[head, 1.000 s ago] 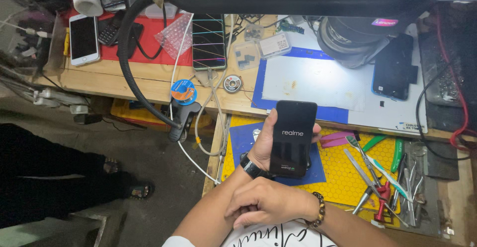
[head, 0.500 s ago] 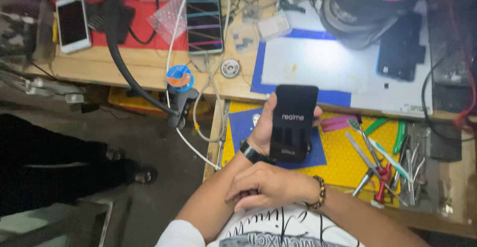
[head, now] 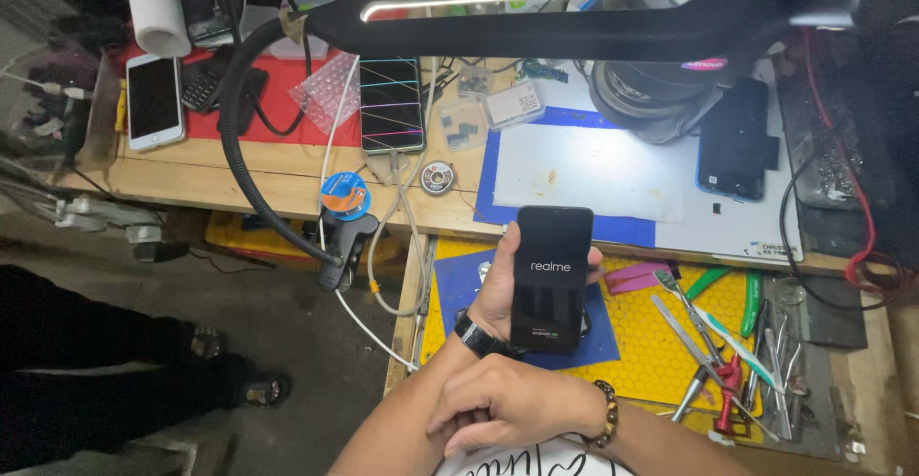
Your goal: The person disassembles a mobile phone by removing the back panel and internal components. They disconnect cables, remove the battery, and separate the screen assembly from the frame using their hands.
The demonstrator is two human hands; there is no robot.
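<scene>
My left hand [head: 498, 289], with a black watch on the wrist, holds a black smartphone [head: 550, 275] upright over the yellow drawer mat [head: 651, 342]. The thumb lies along the phone's left edge and the fingertips wrap its right edge. Its dark screen shows a white start-up logo. My right hand [head: 512, 404], wearing a bead bracelet, rests palm down on my left forearm with loosely spread fingers and holds nothing.
Tweezers, pliers and screwdrivers [head: 713, 342] lie on the mat to the right. On the wooden bench sit a lit white pad [head: 593, 165], a phone with coloured lines [head: 391, 102], a white phone [head: 153, 98], a black phone [head: 732, 150], a solder reel [head: 345, 193] and a gooseneck lamp [head: 526, 7]. Another person's legs [head: 115, 380] are at the left.
The view has shifted slightly over the bench. My left hand still holds the phone in the same pose, and my right hand stays on the forearm.
</scene>
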